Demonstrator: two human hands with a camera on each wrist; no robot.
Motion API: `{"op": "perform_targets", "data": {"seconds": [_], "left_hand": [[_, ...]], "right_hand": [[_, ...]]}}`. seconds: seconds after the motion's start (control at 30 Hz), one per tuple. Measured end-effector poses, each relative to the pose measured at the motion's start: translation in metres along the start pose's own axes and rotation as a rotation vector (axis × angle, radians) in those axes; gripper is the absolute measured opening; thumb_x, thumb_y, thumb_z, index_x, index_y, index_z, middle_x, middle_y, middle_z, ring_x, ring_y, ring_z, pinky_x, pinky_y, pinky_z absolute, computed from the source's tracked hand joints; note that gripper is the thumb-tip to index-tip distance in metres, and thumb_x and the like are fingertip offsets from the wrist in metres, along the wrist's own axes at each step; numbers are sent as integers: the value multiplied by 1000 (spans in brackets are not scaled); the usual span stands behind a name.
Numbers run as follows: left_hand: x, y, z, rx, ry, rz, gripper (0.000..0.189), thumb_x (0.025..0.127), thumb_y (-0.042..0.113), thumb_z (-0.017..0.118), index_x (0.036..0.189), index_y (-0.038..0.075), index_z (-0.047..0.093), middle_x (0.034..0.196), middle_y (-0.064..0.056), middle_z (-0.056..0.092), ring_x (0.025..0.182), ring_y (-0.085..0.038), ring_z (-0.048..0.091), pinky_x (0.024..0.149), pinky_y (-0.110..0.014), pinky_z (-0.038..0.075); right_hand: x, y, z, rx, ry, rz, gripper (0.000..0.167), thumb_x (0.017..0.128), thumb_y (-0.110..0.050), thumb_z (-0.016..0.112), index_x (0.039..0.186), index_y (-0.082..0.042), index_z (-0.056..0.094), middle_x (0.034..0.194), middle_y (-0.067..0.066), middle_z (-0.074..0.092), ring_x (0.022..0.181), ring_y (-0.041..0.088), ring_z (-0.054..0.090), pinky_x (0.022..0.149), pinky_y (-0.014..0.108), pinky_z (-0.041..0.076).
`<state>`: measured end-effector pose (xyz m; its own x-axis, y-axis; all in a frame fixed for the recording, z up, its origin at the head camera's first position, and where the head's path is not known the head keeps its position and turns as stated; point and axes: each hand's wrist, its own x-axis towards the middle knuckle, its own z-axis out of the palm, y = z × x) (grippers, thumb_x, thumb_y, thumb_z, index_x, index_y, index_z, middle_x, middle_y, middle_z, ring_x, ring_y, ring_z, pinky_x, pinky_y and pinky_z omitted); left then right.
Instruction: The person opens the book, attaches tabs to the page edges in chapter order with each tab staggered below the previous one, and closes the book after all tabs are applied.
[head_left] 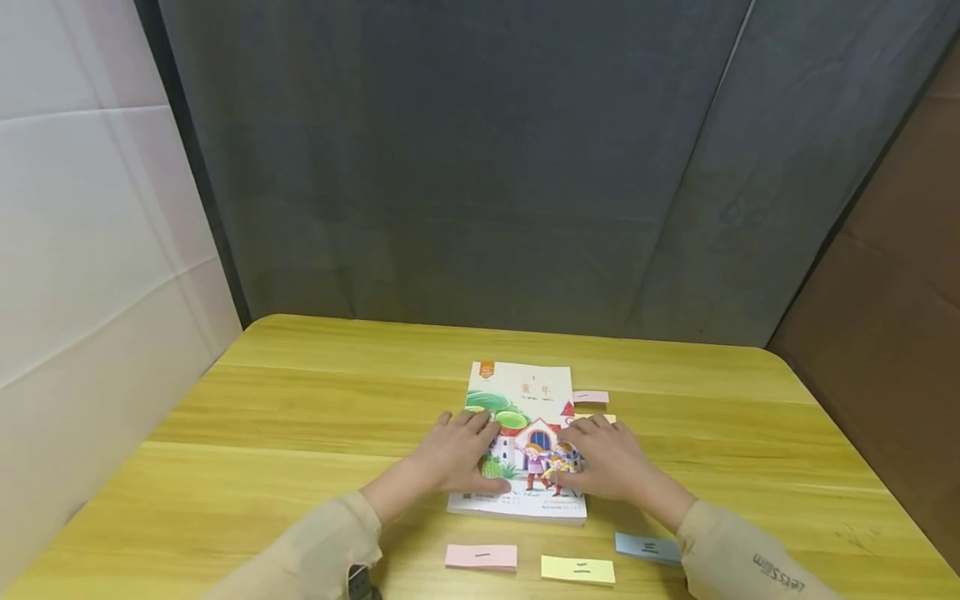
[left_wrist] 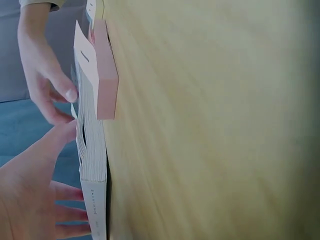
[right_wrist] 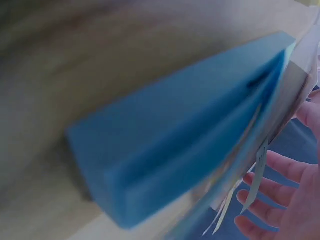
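Observation:
A paperback book (head_left: 519, 393) with an illustrated cover lies face up on the table. My left hand (head_left: 459, 458) rests along its left side, the thumb over the lower cover and straight fingers at the spine in the left wrist view. My right hand (head_left: 611, 462) touches the right side, fingers spread and loosely extended. A pink sticky note (head_left: 591, 397) marked with one stroke juts from the right page edge, and a yellow sticky note (head_left: 609, 417) shows just below it. Paper strips (right_wrist: 256, 180) stick out beside my right fingers in the right wrist view.
In front of the book lie a pink sticky-note pad (head_left: 481, 557), a yellow pad (head_left: 577, 570) and a blue pad (head_left: 647, 547), each marked with strokes. My right sleeve overlaps the blue pad's end. Behind the wooden table (head_left: 300, 400) hangs a dark curtain (head_left: 465, 167).

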<state>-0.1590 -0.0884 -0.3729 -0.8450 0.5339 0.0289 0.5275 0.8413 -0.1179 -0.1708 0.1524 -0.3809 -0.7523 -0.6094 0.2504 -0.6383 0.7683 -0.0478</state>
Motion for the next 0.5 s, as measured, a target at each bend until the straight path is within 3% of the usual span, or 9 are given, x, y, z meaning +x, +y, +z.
{"op": "perform_targets", "data": {"seconds": [0.3,0.5], "left_hand": [[0,-1,3,-32,16,2,88,70,72,43,132,9,40,134,-12,36,119,-31,34,91,-53,28],[-1,0,2,-50,-8,-3,88,72,71,42,134,9,36,137,-13,32,121,-32,31,92,-54,26]], "right_hand": [[0,3,4,14,-1,-9,49,73,-51,60,104,-14,59,106,5,56,100,26,48,77,51,39],[-1,4,4,30,-3,-12,48,74,-49,60,105,-13,60,107,4,55,100,25,48,77,51,39]]}}
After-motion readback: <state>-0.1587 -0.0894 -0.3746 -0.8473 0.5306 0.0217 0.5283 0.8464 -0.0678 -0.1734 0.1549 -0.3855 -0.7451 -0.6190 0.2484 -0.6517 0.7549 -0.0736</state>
